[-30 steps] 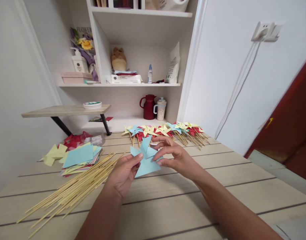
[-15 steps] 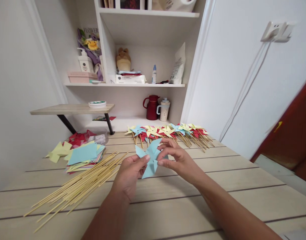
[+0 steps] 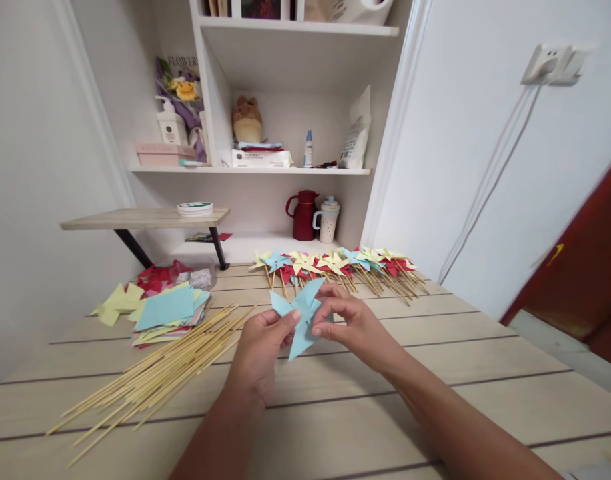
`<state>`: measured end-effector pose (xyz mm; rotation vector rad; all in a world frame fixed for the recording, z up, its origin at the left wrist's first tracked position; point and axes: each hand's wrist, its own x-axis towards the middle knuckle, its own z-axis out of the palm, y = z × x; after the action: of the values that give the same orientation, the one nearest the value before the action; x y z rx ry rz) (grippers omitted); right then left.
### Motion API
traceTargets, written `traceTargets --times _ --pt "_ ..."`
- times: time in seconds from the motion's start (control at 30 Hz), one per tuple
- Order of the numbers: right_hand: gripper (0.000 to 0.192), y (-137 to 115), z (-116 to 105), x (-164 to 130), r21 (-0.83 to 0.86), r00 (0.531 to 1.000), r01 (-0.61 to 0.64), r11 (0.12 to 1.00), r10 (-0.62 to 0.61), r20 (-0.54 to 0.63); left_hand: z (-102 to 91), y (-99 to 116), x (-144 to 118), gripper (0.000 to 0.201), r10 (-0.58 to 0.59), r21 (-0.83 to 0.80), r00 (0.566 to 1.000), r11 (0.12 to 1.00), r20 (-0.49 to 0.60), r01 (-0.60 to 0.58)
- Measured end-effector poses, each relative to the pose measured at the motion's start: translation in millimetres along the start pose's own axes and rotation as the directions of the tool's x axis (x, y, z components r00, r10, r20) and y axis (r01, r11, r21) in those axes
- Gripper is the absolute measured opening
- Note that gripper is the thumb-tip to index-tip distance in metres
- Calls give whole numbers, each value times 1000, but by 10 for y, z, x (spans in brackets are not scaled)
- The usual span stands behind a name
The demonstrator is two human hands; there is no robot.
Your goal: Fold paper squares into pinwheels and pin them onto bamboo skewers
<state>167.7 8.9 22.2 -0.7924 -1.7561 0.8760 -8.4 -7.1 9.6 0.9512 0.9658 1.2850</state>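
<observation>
Both your hands meet at the middle of the head view: your left hand (image 3: 258, 350) and right hand (image 3: 352, 323) pinch a blue paper pinwheel (image 3: 299, 313) between fingertips, held just above the table (image 3: 335, 400). At nine o'clock from the pinwheel lies a spread of sticks (image 3: 155, 377), and past them at ten o'clock a stack of paper squares (image 3: 168, 310). At twelve o'clock, near the table's far edge, a row of finished pinwheels (image 3: 335, 263) rests on their sticks, below the shelf (image 3: 250, 170).
</observation>
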Motion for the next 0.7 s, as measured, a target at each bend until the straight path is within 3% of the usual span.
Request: traceTargets --times 0.17,0.3,0.43,0.7 --pt "29 4 -59 20 224 978 -110 968 146 -149 12 50 4 36 -57 -56 998 997 4 57" --pt "34 20 -118 52 195 960 -158 968 197 -201 7 52 6 36 -39 -12 999 999 -7 39" --pt "38 33 -122 61 127 954 -215 968 236 -184 7 26 0 34 -18 31 1000 999 -6 18" --pt "20 -10 -76 60 159 967 -243 957 251 -36 86 38 -34 30 -48 78 999 996 -21 50"
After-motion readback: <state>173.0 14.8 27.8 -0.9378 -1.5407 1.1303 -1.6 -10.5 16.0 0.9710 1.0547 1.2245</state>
